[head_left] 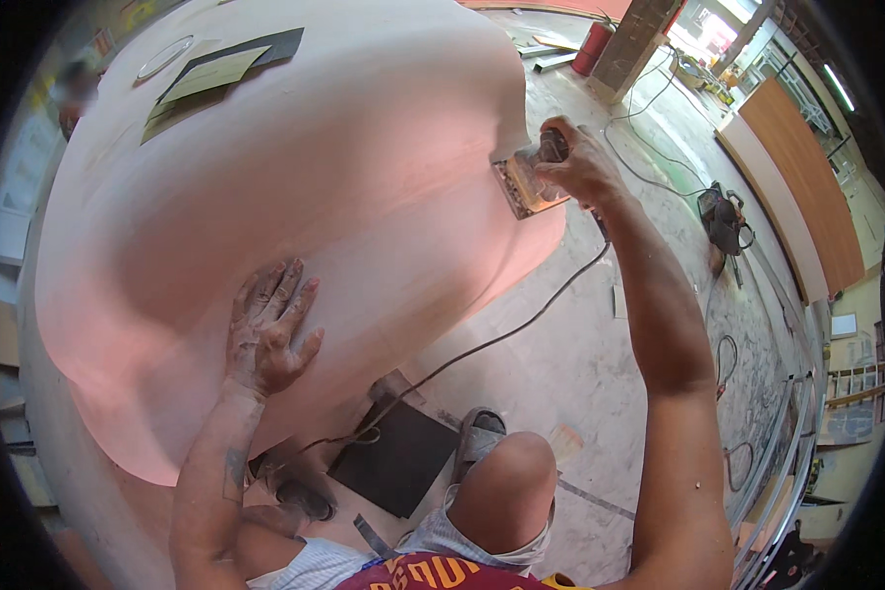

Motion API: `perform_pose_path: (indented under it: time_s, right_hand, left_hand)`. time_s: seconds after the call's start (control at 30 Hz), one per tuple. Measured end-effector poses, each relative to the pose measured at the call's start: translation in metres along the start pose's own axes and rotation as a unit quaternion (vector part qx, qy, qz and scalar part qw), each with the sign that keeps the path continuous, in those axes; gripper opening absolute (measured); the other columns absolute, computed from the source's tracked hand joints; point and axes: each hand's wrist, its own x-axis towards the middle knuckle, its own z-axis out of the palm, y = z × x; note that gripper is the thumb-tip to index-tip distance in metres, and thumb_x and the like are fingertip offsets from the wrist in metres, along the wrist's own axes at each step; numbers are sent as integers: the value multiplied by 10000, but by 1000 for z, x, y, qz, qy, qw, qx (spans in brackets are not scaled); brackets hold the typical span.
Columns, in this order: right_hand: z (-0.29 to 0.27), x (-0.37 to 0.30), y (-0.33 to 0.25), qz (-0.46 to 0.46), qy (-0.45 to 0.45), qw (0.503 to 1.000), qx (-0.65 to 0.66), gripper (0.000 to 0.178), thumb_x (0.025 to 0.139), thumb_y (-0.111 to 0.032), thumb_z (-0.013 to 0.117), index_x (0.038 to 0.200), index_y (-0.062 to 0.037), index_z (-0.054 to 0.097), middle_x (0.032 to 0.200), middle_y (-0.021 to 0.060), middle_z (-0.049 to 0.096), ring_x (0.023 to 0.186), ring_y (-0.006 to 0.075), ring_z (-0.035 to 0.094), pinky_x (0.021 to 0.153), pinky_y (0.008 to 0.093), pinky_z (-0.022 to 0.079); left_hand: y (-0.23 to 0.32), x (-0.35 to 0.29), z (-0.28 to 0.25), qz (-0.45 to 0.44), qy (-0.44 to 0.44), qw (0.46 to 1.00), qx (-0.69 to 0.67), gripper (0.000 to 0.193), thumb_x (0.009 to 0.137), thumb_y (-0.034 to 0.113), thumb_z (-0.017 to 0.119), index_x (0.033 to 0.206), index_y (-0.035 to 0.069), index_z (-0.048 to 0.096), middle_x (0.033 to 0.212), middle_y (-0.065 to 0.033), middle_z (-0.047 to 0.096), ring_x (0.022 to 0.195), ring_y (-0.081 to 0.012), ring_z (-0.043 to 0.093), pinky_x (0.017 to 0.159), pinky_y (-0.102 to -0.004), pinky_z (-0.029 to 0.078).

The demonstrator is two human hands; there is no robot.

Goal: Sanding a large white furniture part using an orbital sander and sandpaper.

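A large, smooth, curved pinkish-white form (pixel 295 177) fills the middle and left of the view. My right hand (pixel 582 169) is wrapped round the grip of an electric sander (pixel 531 187), whose pad lies against the form's right edge. From the sander a dark power cord (pixel 501 336) loops down and left toward my feet. My left hand (pixel 270 329) lies dusty and flat on the form's lower left, fingers spread and holding nothing. Sheets of sandpaper (pixel 216 77) and a pale ring-shaped thing (pixel 165 57) rest on top of the form.
A black flat sheet (pixel 395 457) lies on the dusty floor beside my sandalled foot (pixel 482 433). To the right are a dark power tool (pixel 726 218) with a cord and a leaning wooden panel (pixel 796 187). Metal bars (pixel 772 482) run along the lower right. A red cylinder (pixel 592 49) stands by a pillar.
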Motion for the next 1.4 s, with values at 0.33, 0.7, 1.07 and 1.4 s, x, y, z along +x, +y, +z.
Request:
perform_pose_path:
  time_s: [0.33,0.7,1.07,1.4]
  right_hand:
    - [-3,-12,-4,-16,-11,1000,7,661,766,-308,855,1374,-254,601,1271,134,603,1127,355,687,713,425,662]
    - [4,-8,7,-33,-11,999,0,652,772,-293,851,1367,-217,595,1288,142,589,1047,331,704,554,411,627]
    - [51,-50,-57,-198,36,979,-26,617,741,-215,854,1314,-196,626,1215,144,634,1152,380,664,957,472,569]
    - [78,-98,-107,-177,-3,984,-2,489,891,-401,767,1328,-268,591,1328,147,609,1126,389,713,911,500,611]
  left_hand:
    - [1,-2,0,0,5,1000,-13,668,924,382,672,1536,129,587,1680,-149,441,1568,-334,383,1312,-539,205]
    - [0,-1,-1,1,3,1000,-20,672,931,387,670,1550,142,573,1677,-143,448,1575,-324,375,1316,-526,193]
    - [0,-4,2,-3,1,1000,0,687,943,386,664,1579,156,539,1695,-126,426,1581,-323,361,1307,-528,190]
    - [3,2,-1,13,23,999,23,661,943,392,653,1544,127,576,1655,-142,478,1550,-314,411,1312,-508,219]
